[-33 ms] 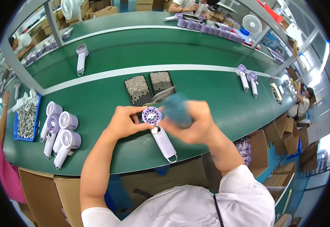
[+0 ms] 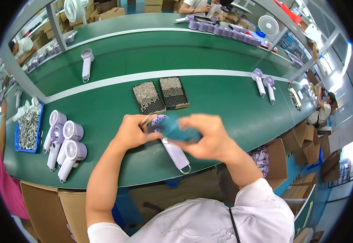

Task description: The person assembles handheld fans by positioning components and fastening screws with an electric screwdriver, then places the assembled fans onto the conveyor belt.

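A purple-and-white handheld fan point(image 2: 176, 155) lies on the green table in front of me, its round head partly hidden by the tool. My left hand point(image 2: 132, 131) is closed on the head from the left, thumb and forefinger at its rim. A teal powered screwdriver point(image 2: 180, 130), smeared by motion, is gripped in my right hand point(image 2: 210, 135). Its front end lies over the fan head; whether it touches cannot be seen. Just beyond the fan stand two black trays of small metal screws, the left tray point(image 2: 149, 98) and the right tray point(image 2: 173, 93).
Several fans point(image 2: 72, 130) stand at the left beside a blue tray point(image 2: 39, 133) of metal loops. More fans point(image 2: 259, 83) lie at the right. A single fan point(image 2: 87, 65) lies across the white strip point(image 2: 208, 72). Co-workers sit around; cardboard boxes point(image 2: 277, 156) stand below the table edge.
The screwdriver has swung from beside the right screw tray to over the fan head, moving left and turning. My right hand shifted slightly left; my left hand stays on the fan.
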Demonstrator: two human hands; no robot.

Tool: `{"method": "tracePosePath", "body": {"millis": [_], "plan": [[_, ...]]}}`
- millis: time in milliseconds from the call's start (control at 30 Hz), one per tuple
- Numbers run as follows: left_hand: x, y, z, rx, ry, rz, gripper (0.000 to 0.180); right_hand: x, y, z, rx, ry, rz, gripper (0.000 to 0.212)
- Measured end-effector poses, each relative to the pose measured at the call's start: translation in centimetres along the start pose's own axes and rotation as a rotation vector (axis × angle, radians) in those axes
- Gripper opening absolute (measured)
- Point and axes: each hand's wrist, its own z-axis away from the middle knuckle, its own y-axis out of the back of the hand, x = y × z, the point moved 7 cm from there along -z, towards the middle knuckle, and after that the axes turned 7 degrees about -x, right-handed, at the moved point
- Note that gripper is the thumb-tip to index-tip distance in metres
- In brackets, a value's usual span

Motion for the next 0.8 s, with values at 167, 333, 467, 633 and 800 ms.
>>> {"method": "tracePosePath", "body": {"millis": [167, 333, 467, 633, 800], "plan": [[1.6, -1.1, -0.7, 0.138, -0.121, -0.036, 0.062, 1.2, -3.0, 8.1, -0.372, -0.44, 0.213, 0.06], [2.9, -2.5, -0.1, 0.165, -0.218, -0.028, 0.063, 2.5, -2.4, 11.8, -0.309, -0.536, 0.243, 0.052], [2.7, -1.9, 0.5, 0.266, -0.291, 0.006, 0.047, 5.5, 3.5, 14.5, -0.13, -0.742, 0.293, 0.041], [2.1, -1.6, -0.1, 0.319, -0.258, -0.057, 0.025, 16.5, 12.7, 17.3, -0.031, -0.932, 0.524, 0.03], [1.8, -1.4, 0.0, 0.313, -0.213, -0.066, 0.015, 28.0, 17.9, 17.4, -0.059, -1.028, 0.692, 0.033]]}}
